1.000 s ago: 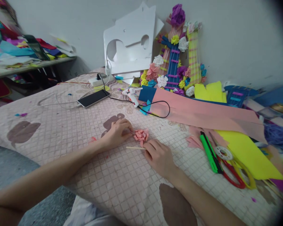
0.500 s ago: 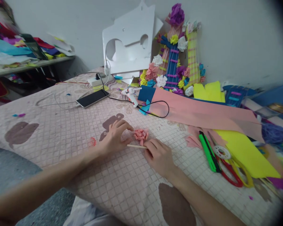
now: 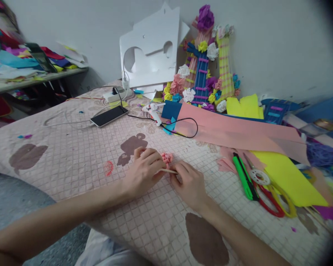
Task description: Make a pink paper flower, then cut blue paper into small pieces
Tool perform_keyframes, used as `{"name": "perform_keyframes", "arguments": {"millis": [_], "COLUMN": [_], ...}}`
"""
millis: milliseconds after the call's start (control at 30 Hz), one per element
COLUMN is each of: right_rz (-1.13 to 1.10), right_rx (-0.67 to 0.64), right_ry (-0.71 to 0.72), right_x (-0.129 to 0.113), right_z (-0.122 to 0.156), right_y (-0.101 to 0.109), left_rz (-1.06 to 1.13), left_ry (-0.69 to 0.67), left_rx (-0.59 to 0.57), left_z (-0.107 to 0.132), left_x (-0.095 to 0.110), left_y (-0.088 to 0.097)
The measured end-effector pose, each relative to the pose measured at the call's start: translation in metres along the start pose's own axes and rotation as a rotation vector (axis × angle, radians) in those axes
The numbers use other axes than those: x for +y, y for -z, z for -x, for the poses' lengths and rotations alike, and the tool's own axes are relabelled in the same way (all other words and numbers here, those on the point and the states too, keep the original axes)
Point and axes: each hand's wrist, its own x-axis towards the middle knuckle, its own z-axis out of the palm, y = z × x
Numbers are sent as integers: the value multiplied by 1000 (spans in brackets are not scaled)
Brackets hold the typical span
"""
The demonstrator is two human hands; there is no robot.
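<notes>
A small pink paper flower [image 3: 167,157] lies on the quilted pink cover [image 3: 72,159], partly hidden behind my fingers. My left hand [image 3: 144,170] is curled over it from the left, fingers closed around the flower. A thin wooden stick [image 3: 168,170] runs between both hands. My right hand [image 3: 189,184] pinches the stick's right end, fingers closed.
A green utility knife [image 3: 243,176], a white tape roll [image 3: 258,177] and red and yellow scissors [image 3: 277,205] lie to the right on yellow and pink paper sheets [image 3: 238,131]. A glue gun [image 3: 154,110], phone [image 3: 108,115] and power strip [image 3: 117,95] sit further back, with flower crafts [image 3: 202,70] against the wall.
My left hand has moved right and closed over the pink flower, hiding most of it. The stick now sits between both hands. The view shifted slightly.
</notes>
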Motion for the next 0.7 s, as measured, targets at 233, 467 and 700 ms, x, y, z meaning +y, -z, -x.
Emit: {"name": "perform_keyframes", "arguments": {"millis": [233, 467, 700], "right_rz": [-72, -54, 22], "right_rx": [-31, -39, -1], "right_ry": [-58, -43, -11], "right_x": [0, -3, -3], "right_z": [2, 0, -1], "right_y": [-1, -1, -4], "left_rz": [-14, -27, -17], "left_ry": [-42, -76, -44], "left_rx": [41, 93, 103], "left_z": [3, 6, 5], "left_x": [0, 0, -1], "left_y": [-2, -7, -9]}}
